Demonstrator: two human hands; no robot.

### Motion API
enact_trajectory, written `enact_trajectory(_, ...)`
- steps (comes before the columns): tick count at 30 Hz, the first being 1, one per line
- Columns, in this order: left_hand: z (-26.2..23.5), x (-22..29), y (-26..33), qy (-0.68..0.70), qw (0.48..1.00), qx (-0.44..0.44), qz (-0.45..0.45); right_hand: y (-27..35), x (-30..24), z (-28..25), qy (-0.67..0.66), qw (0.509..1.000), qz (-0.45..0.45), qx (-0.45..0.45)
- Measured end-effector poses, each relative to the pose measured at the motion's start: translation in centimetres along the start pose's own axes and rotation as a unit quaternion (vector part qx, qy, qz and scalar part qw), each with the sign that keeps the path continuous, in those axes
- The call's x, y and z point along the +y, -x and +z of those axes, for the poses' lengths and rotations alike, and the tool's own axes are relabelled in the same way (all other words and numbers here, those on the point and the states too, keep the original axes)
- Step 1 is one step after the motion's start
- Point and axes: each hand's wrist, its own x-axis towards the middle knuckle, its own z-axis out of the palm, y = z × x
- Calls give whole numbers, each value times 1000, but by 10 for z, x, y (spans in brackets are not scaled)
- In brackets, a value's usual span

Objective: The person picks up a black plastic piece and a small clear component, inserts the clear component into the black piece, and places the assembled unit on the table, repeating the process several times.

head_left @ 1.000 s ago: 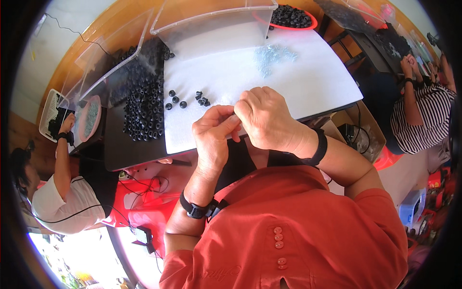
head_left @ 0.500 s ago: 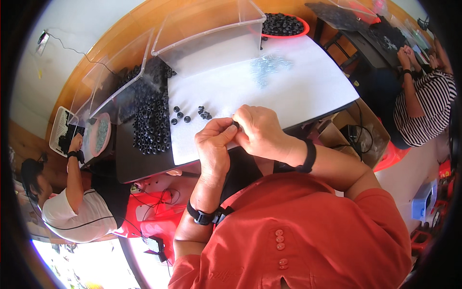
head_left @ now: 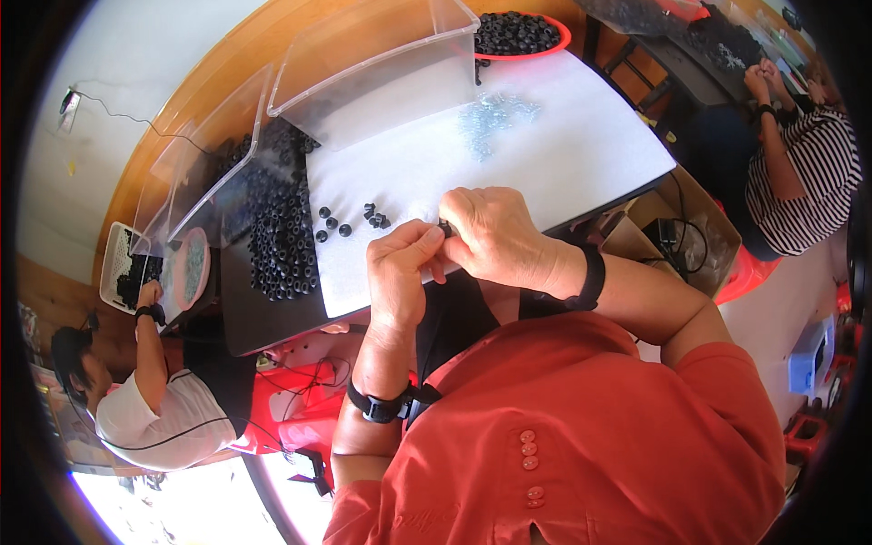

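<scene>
Close together above the near edge of the white-covered table (head_left: 581,136), my two hands meet at a small black round part (head_left: 445,228). My left hand (head_left: 398,268) pinches it between thumb and forefinger. Curled against its other side is my right hand (head_left: 498,234); its fingertips are partly hidden. Past my left hand, several black round pieces (head_left: 331,223) lie loose on the white sheet, beside a little cluster of smaller black pieces (head_left: 375,216). Farther back spreads a heap of small clear pieces (head_left: 495,118).
A clear plastic bin (head_left: 372,86) stands at the back, near a red bowl (head_left: 565,38) of black parts. Many black rings (head_left: 282,236) cover the table's left side. Co-workers sit left (head_left: 168,418) and right (head_left: 804,173). An open cardboard box (head_left: 636,238) is at right.
The view has shifted slightly. Both hands stay together at the small black part, with my right hand's fingers turned a little around it.
</scene>
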Motion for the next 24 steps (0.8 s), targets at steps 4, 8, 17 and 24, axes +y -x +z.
enact_trajectory(4, 7, 5, 5, 29, 999, 24, -13, 2, -3, 5, -66, 997, 37, 20)
enact_trajectory(8, 10, 1, 5, 15, 1000, 16, 2, 3, 2, 7, -94, 994, 51, 12)
enact_trajectory(17, 9, -1, 4, 10, 999, 38, 12, -1, -1, 12, -19, 1000, 18, 2)
enact_trajectory(24, 9, -8, 4, 39, 998, 51, 20, 1, 4, 14, -87, 991, 89, -58)
